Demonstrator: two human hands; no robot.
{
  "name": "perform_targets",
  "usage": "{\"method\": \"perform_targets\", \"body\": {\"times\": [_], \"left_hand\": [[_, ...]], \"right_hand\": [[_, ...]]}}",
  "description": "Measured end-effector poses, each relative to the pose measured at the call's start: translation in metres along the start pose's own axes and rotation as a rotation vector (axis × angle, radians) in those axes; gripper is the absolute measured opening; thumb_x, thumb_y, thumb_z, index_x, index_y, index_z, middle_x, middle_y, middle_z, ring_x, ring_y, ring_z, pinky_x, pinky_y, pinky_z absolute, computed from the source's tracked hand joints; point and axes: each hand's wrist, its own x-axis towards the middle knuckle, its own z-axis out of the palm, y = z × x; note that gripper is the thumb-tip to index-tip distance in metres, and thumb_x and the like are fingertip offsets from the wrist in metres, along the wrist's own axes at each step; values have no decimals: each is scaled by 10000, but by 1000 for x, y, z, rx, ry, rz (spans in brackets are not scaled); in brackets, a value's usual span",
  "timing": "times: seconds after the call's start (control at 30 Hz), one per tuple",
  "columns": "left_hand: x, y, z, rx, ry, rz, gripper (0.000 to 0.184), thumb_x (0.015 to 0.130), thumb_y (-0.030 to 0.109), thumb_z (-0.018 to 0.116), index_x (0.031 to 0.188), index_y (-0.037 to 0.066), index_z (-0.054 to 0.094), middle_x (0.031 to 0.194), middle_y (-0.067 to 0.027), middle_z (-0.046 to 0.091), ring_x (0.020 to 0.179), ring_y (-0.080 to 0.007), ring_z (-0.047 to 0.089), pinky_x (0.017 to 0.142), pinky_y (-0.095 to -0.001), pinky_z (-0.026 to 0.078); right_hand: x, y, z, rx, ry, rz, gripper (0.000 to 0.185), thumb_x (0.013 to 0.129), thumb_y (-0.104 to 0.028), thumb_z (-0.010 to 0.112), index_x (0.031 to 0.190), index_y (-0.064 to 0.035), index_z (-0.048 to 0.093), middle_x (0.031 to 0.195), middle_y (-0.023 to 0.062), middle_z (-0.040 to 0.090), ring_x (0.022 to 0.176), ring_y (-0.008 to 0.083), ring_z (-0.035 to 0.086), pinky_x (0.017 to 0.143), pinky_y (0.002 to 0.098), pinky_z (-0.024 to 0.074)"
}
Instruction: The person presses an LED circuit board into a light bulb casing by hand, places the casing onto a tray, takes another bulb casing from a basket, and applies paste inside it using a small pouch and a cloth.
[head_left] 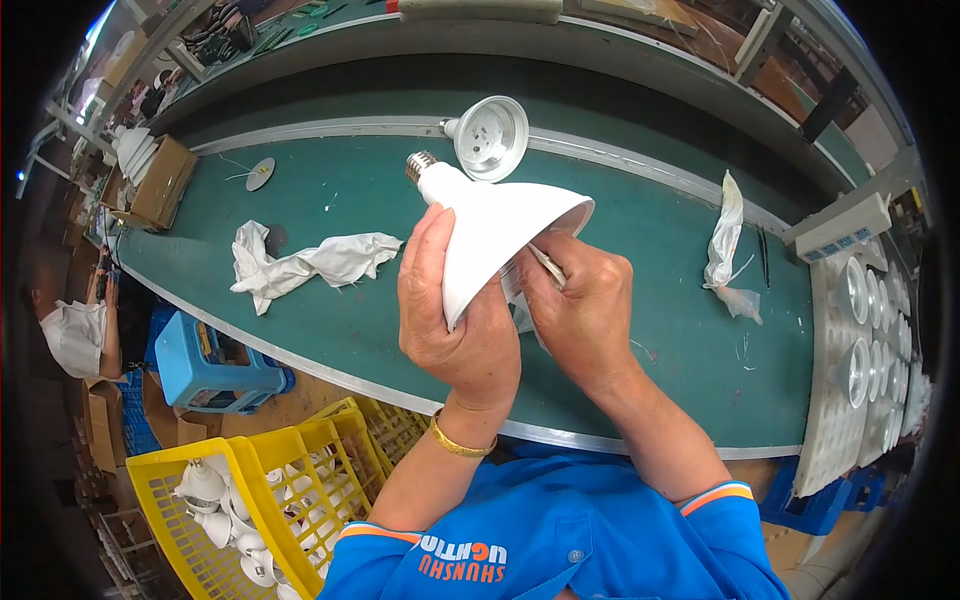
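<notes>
My left hand is closed round a white lamp housing, a wide cone with a metal screw base, tilted with its opening to the lower right. At that opening, the fingers of my right hand are pinched together, partly hidden by the rim. A thin pale piece shows between them; its kind I cannot make out. Behind the held housing, a second lamp housing lies with its hollow inside showing. On the green bench, a crumpled white cloth lies to the left of my hands.
A small round disc with a wire and a cardboard box of white parts are at left. At right are a plastic-wrapped bundle, tweezers and a rack of lamp housings. Yellow crates and a blue stool stand below.
</notes>
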Motion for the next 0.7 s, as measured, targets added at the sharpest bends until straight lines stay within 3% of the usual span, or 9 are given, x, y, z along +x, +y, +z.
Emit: {"method": "perform_targets", "body": {"times": [0.47, 0.53, 0.6, 0.63, 0.67, 0.7], "left_hand": [[3, 2, 1, -3, -10, -3, 341, 879, 113, 704, 1204, 61, 616, 1128, -68, 674, 970, -143, 643, 827, -265, 527], [6, 10, 0, -84, -53, -305, 341, 853, 30, 701, 1185, 37, 623, 1125, -108, 666, 1003, -204, 645, 871, -305, 508], [8, 6, -1, -97, -48, -325, 313, 871, 42, 691, 1176, 18, 626, 1085, -95, 674, 955, -169, 643, 844, -280, 508], [9, 6, -2, -209, -69, -454, 320, 871, 45, 691, 1179, 0, 618, 1084, -102, 672, 951, -165, 643, 839, -279, 510], [10, 6, -3, -320, -88, -584, 330, 871, 48, 691, 1183, -19, 609, 1083, -110, 671, 948, -160, 643, 834, -278, 512], [11, 5, -4, -314, -79, -587, 330, 871, 48, 691, 1183, -19, 609, 1083, -110, 671, 948, -160, 643, 834, -278, 512]], "right_hand": [[-7, 2, -13, 134, -115, -4, 111, 815, -107, 695, 801, 1, 680, 684, 178, 647, 591, 324, 640, 523, 370, 480], [-10, 0, -20, 198, -138, -6, 106, 823, -100, 693, 819, 5, 678, 697, 166, 655, 593, 299, 645, 535, 352, 484], [-13, -1, -31, 273, -145, 132, 98, 841, -82, 685, 853, 15, 677, 724, 134, 669, 606, 212, 651, 557, 319, 486], [-16, 1, -38, 308, -149, 163, 94, 866, -83, 677, 874, 10, 686, 745, 70, 682, 629, 128, 629, 572, 278, 479], [-18, 5, -45, 312, -159, 162, 94, 866, -83, 677, 874, 10, 686, 745, 70, 682, 629, 128, 629, 572, 278, 479], [-19, 8, -51, 385, -125, 220, 118, 892, -105, 661, 876, 10, 675, 714, 43, 649, 598, 103, 581, 544, 258, 445]]}}
